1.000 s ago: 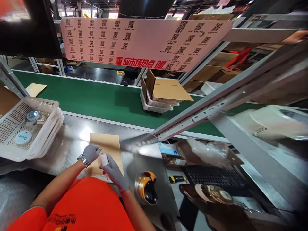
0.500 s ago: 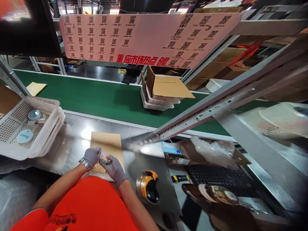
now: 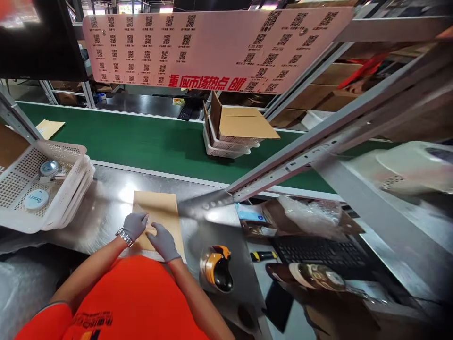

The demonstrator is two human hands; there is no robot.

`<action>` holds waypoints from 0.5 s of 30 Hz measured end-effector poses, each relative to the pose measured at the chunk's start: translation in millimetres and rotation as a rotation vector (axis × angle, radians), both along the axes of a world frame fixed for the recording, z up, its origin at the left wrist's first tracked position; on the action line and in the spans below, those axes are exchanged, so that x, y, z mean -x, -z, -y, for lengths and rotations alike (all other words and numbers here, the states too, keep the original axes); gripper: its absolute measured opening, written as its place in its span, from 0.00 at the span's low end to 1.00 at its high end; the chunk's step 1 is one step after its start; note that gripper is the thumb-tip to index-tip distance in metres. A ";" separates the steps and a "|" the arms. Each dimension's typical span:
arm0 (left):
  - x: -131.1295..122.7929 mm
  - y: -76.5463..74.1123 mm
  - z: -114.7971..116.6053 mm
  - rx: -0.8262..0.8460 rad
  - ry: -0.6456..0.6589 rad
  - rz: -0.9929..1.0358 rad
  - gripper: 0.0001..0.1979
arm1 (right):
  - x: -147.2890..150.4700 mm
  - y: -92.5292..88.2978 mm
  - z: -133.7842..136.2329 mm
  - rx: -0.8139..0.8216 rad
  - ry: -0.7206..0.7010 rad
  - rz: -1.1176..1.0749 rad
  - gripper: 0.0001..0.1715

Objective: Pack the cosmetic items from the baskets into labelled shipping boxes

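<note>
Both my hands wear grey gloves and are close together over a kraft paper envelope [image 3: 166,205] lying on the metal table. My left hand [image 3: 135,226], with a metal watch at its wrist, is closed in a pinch. My right hand [image 3: 163,242] is also pinched, its fingertips just right of the left ones. Between them is a small, pale, see-through piece of plastic [image 3: 150,228], largely hidden by the fingers; its exact kind is unclear. An orange and black tape dispenser [image 3: 217,268] stands right of my right hand.
Stacked white baskets [image 3: 67,193] stand at left, the top one holding round packs [image 3: 36,200]. Behind the table runs a green conveyor belt [image 3: 148,146] carrying baskets with cardboard [image 3: 247,122]. A metal post [image 3: 283,158] slants at right, near a keyboard [image 3: 318,250] and a bottle [image 3: 318,276].
My fingers have shifted slightly around the plastic, and less of it shows now. My right hand has turned a little. The whole view has tipped slightly.
</note>
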State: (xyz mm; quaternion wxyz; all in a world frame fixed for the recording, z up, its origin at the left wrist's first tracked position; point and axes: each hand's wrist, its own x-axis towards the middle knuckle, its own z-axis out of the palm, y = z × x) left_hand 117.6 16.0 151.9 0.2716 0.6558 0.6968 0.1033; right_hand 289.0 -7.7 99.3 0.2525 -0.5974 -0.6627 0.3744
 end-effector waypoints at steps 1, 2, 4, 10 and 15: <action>1.3 0.5 0.0 -0.005 0.002 -0.011 0.19 | 2.7 -2.2 -5.1 -0.003 -0.025 0.007 0.03; 3.9 1.2 -0.3 -0.007 -0.011 -0.023 0.20 | 4.1 -5.3 -8.9 -0.016 -0.063 0.000 0.07; 11.9 3.2 -1.1 -0.014 -0.063 -0.047 0.21 | 2.9 -13.8 -12.4 -0.092 -0.181 -0.053 0.11; 25.8 17.7 4.1 -0.040 -0.124 0.034 0.19 | -13.0 -43.6 -5.1 -0.218 -0.352 -0.049 0.13; 14.6 33.0 8.6 -0.036 -0.112 0.126 0.19 | -20.3 -44.5 -3.3 -0.185 -0.244 0.015 0.09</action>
